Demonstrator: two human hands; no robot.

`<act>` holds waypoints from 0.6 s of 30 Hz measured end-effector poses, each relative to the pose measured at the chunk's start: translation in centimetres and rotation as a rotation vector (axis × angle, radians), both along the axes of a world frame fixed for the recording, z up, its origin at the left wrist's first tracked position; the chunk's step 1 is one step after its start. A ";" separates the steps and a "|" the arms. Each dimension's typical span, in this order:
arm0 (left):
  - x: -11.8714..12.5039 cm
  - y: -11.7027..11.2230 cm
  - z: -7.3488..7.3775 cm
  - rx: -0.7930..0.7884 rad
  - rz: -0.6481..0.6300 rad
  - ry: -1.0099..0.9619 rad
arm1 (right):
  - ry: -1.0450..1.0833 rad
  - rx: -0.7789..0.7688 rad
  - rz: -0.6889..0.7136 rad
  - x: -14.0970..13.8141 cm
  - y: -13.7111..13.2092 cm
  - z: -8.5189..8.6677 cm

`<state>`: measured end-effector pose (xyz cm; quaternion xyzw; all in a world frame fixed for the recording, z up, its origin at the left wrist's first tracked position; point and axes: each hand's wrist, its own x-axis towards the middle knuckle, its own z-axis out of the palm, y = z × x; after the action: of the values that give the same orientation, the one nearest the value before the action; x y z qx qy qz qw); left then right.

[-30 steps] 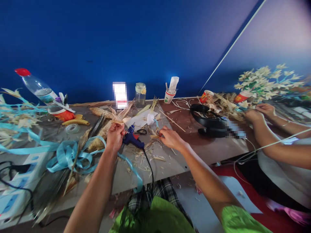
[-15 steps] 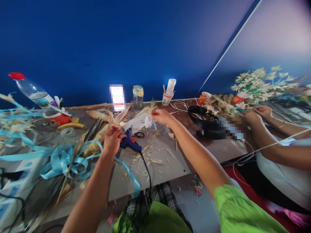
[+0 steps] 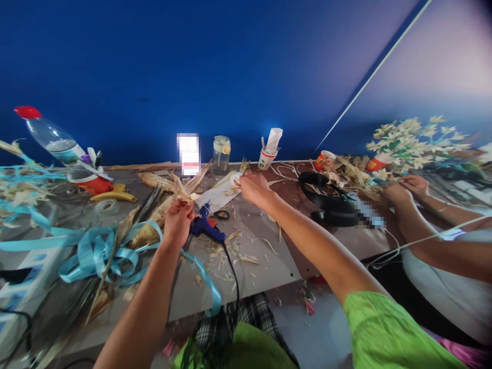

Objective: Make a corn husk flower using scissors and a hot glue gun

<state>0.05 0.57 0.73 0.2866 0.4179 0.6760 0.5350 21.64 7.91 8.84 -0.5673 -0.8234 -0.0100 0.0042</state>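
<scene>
My left hand [image 3: 179,218] is closed in a pinch beside the blue glue gun [image 3: 207,225], near pale corn husk [image 3: 184,187]. What its fingertips hold, if anything, is too small to make out. Farther right, my right hand [image 3: 257,188] has its fingers closed around a small white round piece [image 3: 236,178], whose kind I cannot tell. Below that piece, a white sheet-like thing [image 3: 217,197] lies on the table. The glue gun rests on its side, its black cord running down over the table's front edge. Light blue ribbon [image 3: 100,251] lies in loops left of my left forearm.
Corn cobs [image 3: 157,180], husk scraps and black scissors handles [image 3: 222,214] lie about. Along the wall stand a jar [image 3: 221,154], a paper cup [image 3: 266,158] and a tilted bottle [image 3: 54,138]. A black headset [image 3: 326,200] lies near a co-worker's hands [image 3: 403,192] at right.
The white piece at my right hand has moved up and turned; the blue and straw-coloured strands below it no longer show. My left hand has stayed in place. The view has shifted slightly.
</scene>
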 end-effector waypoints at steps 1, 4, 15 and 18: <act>0.0 0.0 0.0 0.000 0.005 0.002 | -0.004 0.048 0.008 0.2 -0.4 0.1; 0.1 0.0 0.1 0.005 0.019 0.008 | -0.048 0.185 0.057 0.7 -1.4 -0.2; -0.1 0.1 -0.3 -0.017 0.024 0.022 | 0.213 0.267 0.142 2.0 -0.1 2.5; -0.1 0.1 -0.3 -0.019 0.027 0.021 | 0.159 0.392 0.187 1.7 0.4 3.8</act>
<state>-0.07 0.69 0.45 0.2830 0.4337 0.6760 0.5242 23.35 8.34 12.61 -0.4761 -0.8516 -0.1248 0.1802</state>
